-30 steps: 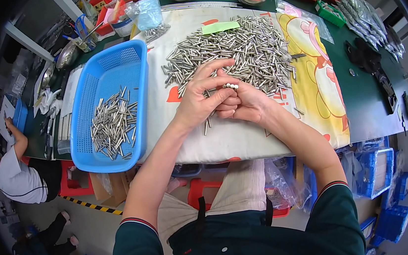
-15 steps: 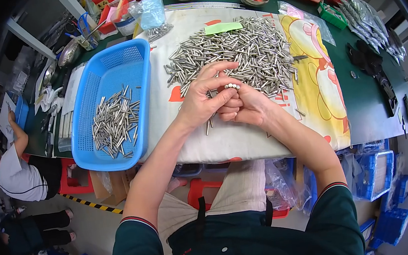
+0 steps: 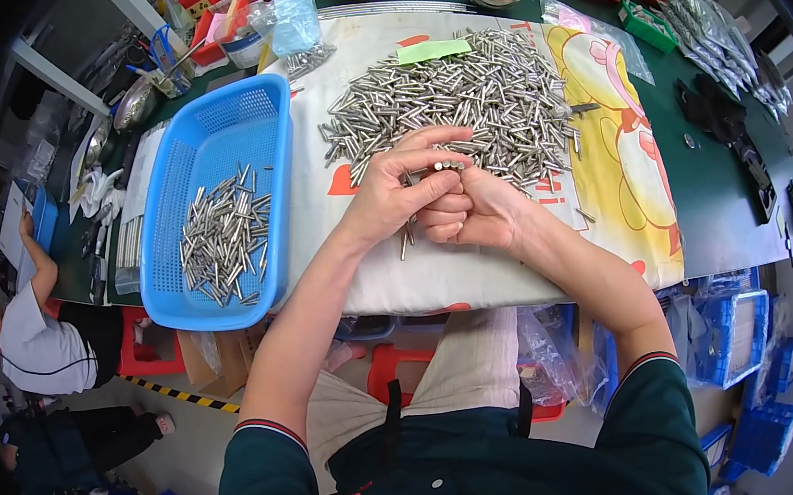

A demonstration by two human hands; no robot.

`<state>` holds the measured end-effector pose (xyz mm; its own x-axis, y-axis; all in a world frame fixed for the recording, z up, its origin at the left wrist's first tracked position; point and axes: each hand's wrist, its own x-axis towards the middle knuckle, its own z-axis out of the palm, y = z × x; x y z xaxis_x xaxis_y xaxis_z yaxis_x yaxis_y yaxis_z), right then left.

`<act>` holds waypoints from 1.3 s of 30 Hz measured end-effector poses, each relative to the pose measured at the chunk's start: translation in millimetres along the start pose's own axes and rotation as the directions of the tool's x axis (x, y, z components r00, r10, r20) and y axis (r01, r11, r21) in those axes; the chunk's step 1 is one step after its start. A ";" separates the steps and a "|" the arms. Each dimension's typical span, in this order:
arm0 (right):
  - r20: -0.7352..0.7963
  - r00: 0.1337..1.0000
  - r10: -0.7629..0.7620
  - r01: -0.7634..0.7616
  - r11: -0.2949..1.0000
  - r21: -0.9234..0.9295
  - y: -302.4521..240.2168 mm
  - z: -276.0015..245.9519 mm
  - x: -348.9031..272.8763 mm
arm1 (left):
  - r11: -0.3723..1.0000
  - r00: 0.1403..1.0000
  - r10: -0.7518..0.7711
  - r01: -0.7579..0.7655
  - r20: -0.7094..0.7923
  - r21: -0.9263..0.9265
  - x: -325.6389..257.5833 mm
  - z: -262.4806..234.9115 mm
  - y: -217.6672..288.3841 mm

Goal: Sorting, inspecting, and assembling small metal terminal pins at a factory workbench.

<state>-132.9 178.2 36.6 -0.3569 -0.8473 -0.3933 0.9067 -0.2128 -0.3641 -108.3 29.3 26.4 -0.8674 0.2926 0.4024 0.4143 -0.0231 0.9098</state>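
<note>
So that their ends face me, it seems, my left hand (image 3: 386,191) pinches pins (image 3: 447,165) that my curled right hand (image 3: 483,214) also grips.

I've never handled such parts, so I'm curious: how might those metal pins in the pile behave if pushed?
The metal pins look slim and round, so a loose one would probably roll. Their shiny surface suggests stiff, perhaps slippery metal. Lying crisscrossed, they would likely shift their neighbours.

Silvery metal pins (image 3: 447,165) sit bunched in the fingers (image 3: 431,137), round ends showing; a jumbled pile (image 3: 466,85) lies just beyond.
</note>
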 end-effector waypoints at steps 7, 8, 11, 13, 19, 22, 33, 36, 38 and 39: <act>-0.059 0.998 0.024 -0.024 1.000 0.005 2.5 2.2 2.1 | 0.999 0.998 0.029 -0.028 0.061 -0.023 -0.6 -5.1 -2.1; -0.055 0.998 0.024 -0.024 1.000 0.008 2.5 1.8 3.0 | 1.000 0.998 0.025 -0.024 0.062 -0.019 -1.3 -5.1 -2.3; 0.034 0.999 0.008 -0.005 0.997 -0.080 0.9 -0.4 4.6 | 0.848 0.976 -0.214 0.171 -0.030 -0.502 -4.4 -6.9 -1.9; 0.072 0.995 -0.065 0.079 0.972 -0.223 -0.2 5.9 2.0 | 0.785 0.959 -0.189 0.019 -0.211 -0.620 -2.1 -14.1 -6.7; 0.054 0.981 -0.188 0.195 0.929 -0.315 -5.0 4.0 -4.6 | 0.480 0.878 -0.365 -0.109 -0.311 -0.871 -2.4 -30.6 -22.9; 0.040 0.982 -0.183 0.186 0.934 -0.305 -4.5 3.4 0.3 | 0.500 0.856 -0.401 -0.095 -0.327 -0.861 -4.8 -32.1 -23.5; 0.106 0.974 -0.200 0.224 0.917 -0.331 -6.1 -3.9 0.7 | 0.519 0.832 -0.443 -0.064 -0.333 -0.852 -3.6 -29.7 -20.2; 0.116 0.971 -0.209 0.237 0.907 -0.348 -5.6 -2.9 -0.3 | 0.525 0.828 -0.451 -0.055 -0.333 -0.849 -3.4 -28.5 -19.8; 0.068 0.974 -0.217 0.227 0.909 -0.350 -3.8 3.7 -0.9 | 0.515 0.823 -0.460 -0.059 -0.334 -0.855 -4.9 -28.9 -20.5; 0.019 0.974 -0.225 0.217 0.910 -0.354 -3.2 6.7 -1.5 | 0.515 0.822 -0.462 -0.058 -0.334 -0.855 -5.4 -28.9 -20.0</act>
<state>-133.7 176.9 44.0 -0.5473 -0.7868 -0.2853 0.6679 -0.2051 -0.7154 -119.8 0.6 9.1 -0.9961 -0.0686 -0.0557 0.0285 -0.8465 0.5317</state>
